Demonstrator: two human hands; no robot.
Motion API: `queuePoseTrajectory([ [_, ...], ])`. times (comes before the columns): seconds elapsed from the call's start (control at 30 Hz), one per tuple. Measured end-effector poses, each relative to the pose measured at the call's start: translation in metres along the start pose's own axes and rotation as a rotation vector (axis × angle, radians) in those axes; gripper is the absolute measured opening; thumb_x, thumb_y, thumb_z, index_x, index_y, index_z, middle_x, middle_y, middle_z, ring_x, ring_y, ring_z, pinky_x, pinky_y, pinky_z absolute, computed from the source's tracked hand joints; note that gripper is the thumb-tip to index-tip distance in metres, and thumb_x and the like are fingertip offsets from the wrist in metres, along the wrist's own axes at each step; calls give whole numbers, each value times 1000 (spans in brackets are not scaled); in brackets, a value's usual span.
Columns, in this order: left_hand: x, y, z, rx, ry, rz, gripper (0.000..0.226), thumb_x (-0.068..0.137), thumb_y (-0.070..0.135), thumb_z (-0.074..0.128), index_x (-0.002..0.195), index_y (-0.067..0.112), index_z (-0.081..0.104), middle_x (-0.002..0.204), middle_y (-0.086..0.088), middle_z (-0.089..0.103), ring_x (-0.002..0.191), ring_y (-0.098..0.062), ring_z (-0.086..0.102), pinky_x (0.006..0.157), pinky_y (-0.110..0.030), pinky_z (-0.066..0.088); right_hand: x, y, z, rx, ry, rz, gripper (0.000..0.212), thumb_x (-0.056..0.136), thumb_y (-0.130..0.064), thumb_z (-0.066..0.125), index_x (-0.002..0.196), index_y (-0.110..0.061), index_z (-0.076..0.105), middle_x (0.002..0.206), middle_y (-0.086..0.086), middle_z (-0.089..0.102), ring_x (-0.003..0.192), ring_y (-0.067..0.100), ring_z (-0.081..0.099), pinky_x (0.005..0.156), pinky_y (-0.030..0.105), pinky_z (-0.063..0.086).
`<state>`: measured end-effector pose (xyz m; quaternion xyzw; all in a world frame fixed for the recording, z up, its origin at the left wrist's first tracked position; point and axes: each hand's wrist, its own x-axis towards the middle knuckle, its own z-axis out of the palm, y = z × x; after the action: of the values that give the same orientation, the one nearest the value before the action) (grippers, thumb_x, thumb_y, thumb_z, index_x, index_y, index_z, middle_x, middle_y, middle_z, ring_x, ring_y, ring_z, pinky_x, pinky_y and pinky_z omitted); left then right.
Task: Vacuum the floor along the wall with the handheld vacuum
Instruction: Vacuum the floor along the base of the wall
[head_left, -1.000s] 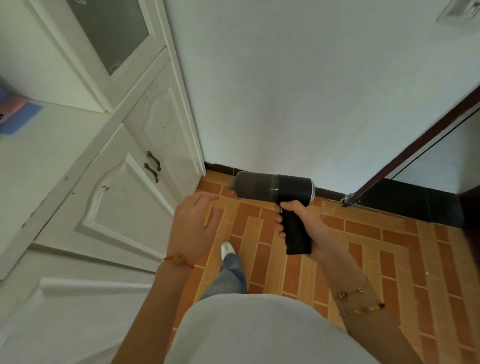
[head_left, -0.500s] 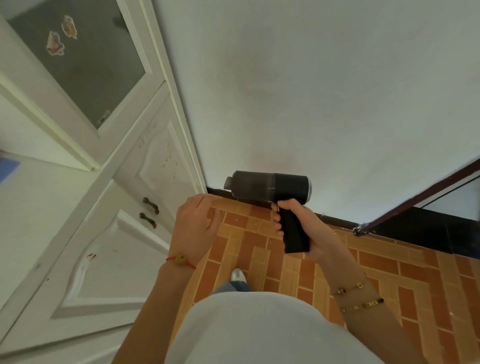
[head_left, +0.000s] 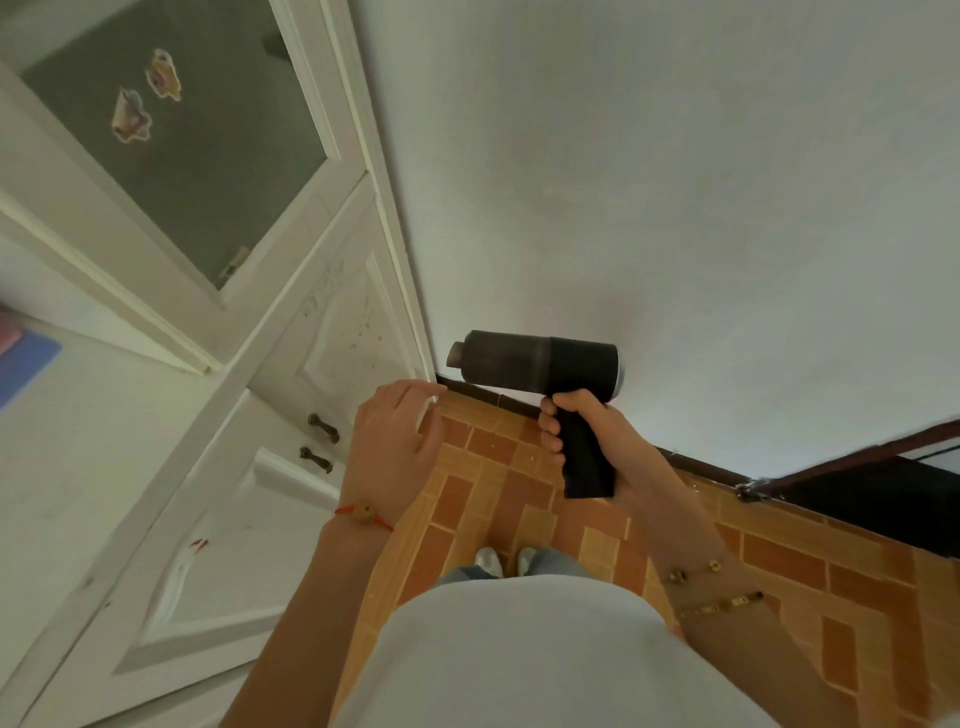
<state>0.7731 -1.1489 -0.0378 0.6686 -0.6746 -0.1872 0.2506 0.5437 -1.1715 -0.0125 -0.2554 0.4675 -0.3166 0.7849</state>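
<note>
Right hand (head_left: 602, 447) wrapped around the vacuum (head_left: 540, 369) grip, nozzle pointing to 9 o'clock; left hand (head_left: 395, 441) loosely spread, holding nothing.

i see a vacuum (head_left: 540, 366) of matt black plastic, its front half smoky and see-through. the floor (head_left: 498, 483) looks like smooth orange tile. the wall (head_left: 649, 197) is flat white paint; the cupboard (head_left: 218, 519) painted white wood, scuffed, with dark metal handles (head_left: 323, 427).
</note>
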Motion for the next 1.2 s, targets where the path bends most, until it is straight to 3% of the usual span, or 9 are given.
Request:
queuePoseTrajectory([
  [0.23,8,-1,11,6,38,-17,37,92,26,43,117,12,67,114,-8,67,108,-27,61,96,-50,50,18,-7,-18,-4,47,30,35,79,-28,71,100,-3,59,70,5,59,57,14,55,55,27,47],
  [0.33,8,2,22,57,142,97,38,94,27,41,102,4,70,100,-15,71,94,-32,67,90,-45,49,25,-10,-26,-14,66,51,19,84,-25,66,81,-8,58,67,5,57,55,14,54,53,25,47],
  [0.43,17,-15,38,32,105,14,28,98,21,44,112,11,66,110,-8,68,105,-26,62,98,-32,36,35,-12,-32,-48,101,56,19,88,-23,63,74,-11,59,66,5,58,55,15,55,54,25,48],
  [0.57,31,-39,65,52,66,-58,28,97,19,45,116,10,64,114,-8,66,108,-24,57,98,-29,32,59,-12,-41,-84,199,59,13,87,-18,66,92,-7,61,71,7,65,60,18,62,58,28,53],
  [0.7,52,-65,100,88,38,-96,33,96,22,41,117,11,64,114,-8,65,108,-25,56,98,-30,31,101,-5,-53,-98,300,67,22,85,-9,69,105,-8,60,71,3,72,65,19,67,63,30,57],
  [0.83,71,-97,145,89,35,-134,28,98,17,46,119,10,62,116,-9,65,110,-25,54,98,-32,30,159,13,-75,-174,339,86,11,84,-9,70,91,-11,61,66,5,67,62,21,61,62,31,55],
  [1.0,87,-161,226,87,-7,-189,31,99,19,45,125,13,60,121,-7,63,114,-24,52,101,-32,30,255,66,-124,-430,363,-16,15,84,-20,72,85,-11,60,64,7,63,54,18,59,59,32,55],
  [1.13,96,-224,309,118,-57,-221,43,96,29,33,123,12,61,120,-8,64,112,-28,55,99,-39,35,333,130,-172,-582,321,-58,17,88,-23,70,82,-9,61,53,-5,61,46,8,58,53,18,50],
  [1.2,96,-257,354,134,-75,-244,46,93,30,30,122,11,61,116,-9,65,110,-29,57,97,-43,40,371,166,-195,-629,323,-52,20,87,-24,70,90,-6,62,57,-5,63,44,4,59,51,13,48],
])
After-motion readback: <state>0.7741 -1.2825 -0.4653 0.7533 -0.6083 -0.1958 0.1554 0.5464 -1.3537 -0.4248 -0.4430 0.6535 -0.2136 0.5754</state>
